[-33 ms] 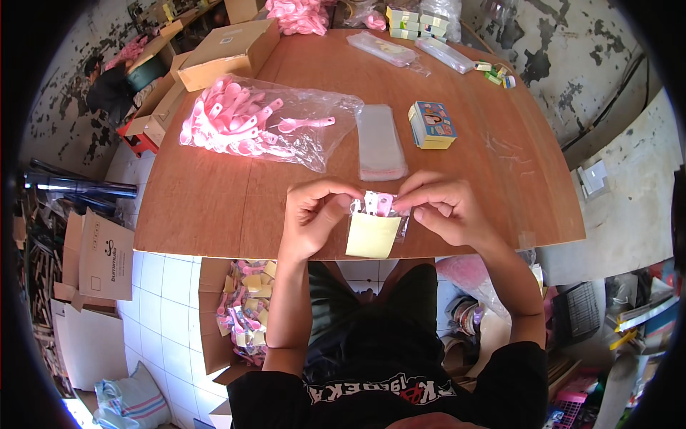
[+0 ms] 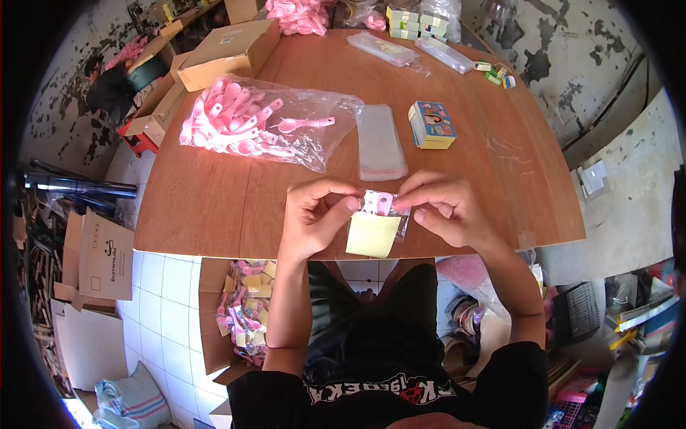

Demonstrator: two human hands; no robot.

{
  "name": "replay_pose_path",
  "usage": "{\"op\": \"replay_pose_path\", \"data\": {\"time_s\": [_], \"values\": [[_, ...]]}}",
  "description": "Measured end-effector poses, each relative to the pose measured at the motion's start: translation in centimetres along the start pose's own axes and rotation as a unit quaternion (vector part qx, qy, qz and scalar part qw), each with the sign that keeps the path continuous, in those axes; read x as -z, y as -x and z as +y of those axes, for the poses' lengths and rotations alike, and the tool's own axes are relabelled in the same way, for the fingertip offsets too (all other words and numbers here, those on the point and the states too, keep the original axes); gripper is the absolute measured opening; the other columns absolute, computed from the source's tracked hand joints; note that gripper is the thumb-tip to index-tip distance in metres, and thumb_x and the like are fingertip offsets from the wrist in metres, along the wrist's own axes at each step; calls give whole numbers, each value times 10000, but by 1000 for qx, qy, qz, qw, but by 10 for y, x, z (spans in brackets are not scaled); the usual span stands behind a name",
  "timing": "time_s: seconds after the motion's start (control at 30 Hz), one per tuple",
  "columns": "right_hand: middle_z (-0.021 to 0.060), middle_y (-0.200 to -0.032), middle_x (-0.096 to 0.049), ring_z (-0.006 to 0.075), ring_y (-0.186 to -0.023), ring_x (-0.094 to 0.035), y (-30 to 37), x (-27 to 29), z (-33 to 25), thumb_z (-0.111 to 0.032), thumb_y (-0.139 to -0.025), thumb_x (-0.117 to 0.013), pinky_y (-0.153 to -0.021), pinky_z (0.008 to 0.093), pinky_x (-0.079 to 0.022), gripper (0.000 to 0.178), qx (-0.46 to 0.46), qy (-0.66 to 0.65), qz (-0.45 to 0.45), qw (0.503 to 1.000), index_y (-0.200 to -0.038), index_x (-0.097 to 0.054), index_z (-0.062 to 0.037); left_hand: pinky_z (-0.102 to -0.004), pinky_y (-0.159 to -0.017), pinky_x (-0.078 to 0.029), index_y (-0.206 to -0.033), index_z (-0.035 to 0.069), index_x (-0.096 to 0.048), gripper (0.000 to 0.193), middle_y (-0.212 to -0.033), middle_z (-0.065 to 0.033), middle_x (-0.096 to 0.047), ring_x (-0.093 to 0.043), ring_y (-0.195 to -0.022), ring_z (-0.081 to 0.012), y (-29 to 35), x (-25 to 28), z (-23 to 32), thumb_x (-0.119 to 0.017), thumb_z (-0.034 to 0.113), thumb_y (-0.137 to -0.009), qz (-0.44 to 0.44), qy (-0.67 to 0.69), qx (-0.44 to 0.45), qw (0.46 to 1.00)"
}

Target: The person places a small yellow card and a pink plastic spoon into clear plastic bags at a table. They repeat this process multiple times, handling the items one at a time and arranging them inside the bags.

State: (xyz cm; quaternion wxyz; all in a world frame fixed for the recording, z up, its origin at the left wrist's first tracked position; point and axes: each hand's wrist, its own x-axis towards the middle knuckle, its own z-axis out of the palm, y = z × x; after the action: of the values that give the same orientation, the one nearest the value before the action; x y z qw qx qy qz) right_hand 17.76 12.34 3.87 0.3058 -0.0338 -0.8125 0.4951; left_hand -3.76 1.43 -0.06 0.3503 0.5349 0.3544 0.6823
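Observation:
Close to the table's front edge, my two hands hold a small clear plastic bag (image 2: 402,230) by its top edge. A pale yellow card (image 2: 373,237) shows in it, and the pink end of a spoon handle (image 2: 384,203), with a hole, sticks up above the card. My left hand (image 2: 314,214) pinches the bag's top left corner between thumb and forefinger. My right hand (image 2: 444,207) grips the top right corner, its fingertips close to the pink handle. The rest of the spoon is hidden behind the card.
Beyond my hands lie a stack of clear bags (image 2: 381,146), a stack of printed cards (image 2: 433,126) and a large bag of pink spoons (image 2: 239,121). A cardboard box (image 2: 230,53) stands at the far left. Below the table, an open carton (image 2: 214,314) holds packed spoons.
My left thumb has shifted slightly up and right, closer to the forefinger at the bag's top edge. The right hand looks the same.

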Motion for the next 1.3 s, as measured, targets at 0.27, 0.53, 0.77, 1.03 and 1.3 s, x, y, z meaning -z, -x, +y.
{"op": "replay_pose_path", "data": {"time_s": [0.27, 0.53, 0.77, 1.03, 1.3], "values": [[107, -1068, -618, 188, -955, -682, 2, -15, -3, 70, -772, -760, -814, 306, -610, 277, -39, 15, 38, 998, -1029, -670, 18, -257, -778, -554, -977, -55, -654, 113, -926, -126, -714, -688, -876, -144, 4, 7, -7, -678, -71, -868, 19, -89, 26, 996], [94, -1043, -617, 159, -885, -671, -1, -22, -4, 13, -776, -778, -718, 278, -594, 248, -1, 31, 33, 999, -994, -662, -6, -282, -804, -566, -1361, -13, -434, 565, -1100, -132, -677, -684, -970, -187, 19, 14, 8, -671, -100, -856, -68, -18, 86, 994], [102, -1042, -595, 150, -767, -696, 14, -52, -17, -53, -801, -778, -654, 288, -554, 469, -91, 12, -54, 994, -1189, -517, -33, -287, -820, -566, -1295, 6, -552, 569, -998, -105, -704, -691, -921, -152, 78, 30, 24, -758, -105, -776, -79, -45, 112, 989], [26, -984, -609, 86, -853, -584, 12, -13, -6, -126, -913, -688, -766, 258, -511, 404, -216, 80, -161, 960, -1298, -566, -101, -289, -651, -563, -1222, 5, -597, 426, -975, -124, -712, -706, -804, -165, 189, 141, -16, -731, -19, -819, -167, -242, 417, 860], [98, -809, -690, 196, -732, -670, -35, 23, 70, -155, -886, -688, -672, 318, -513, 196, -133, 285, 14, 949, -1034, -673, -28, -437, -931, -500, -1334, 42, -523, 595, -1246, -206, -616, -589, -1157, -380, 360, 234, -148, -751, 258, -828, -76, -545, 508, 663]]}}
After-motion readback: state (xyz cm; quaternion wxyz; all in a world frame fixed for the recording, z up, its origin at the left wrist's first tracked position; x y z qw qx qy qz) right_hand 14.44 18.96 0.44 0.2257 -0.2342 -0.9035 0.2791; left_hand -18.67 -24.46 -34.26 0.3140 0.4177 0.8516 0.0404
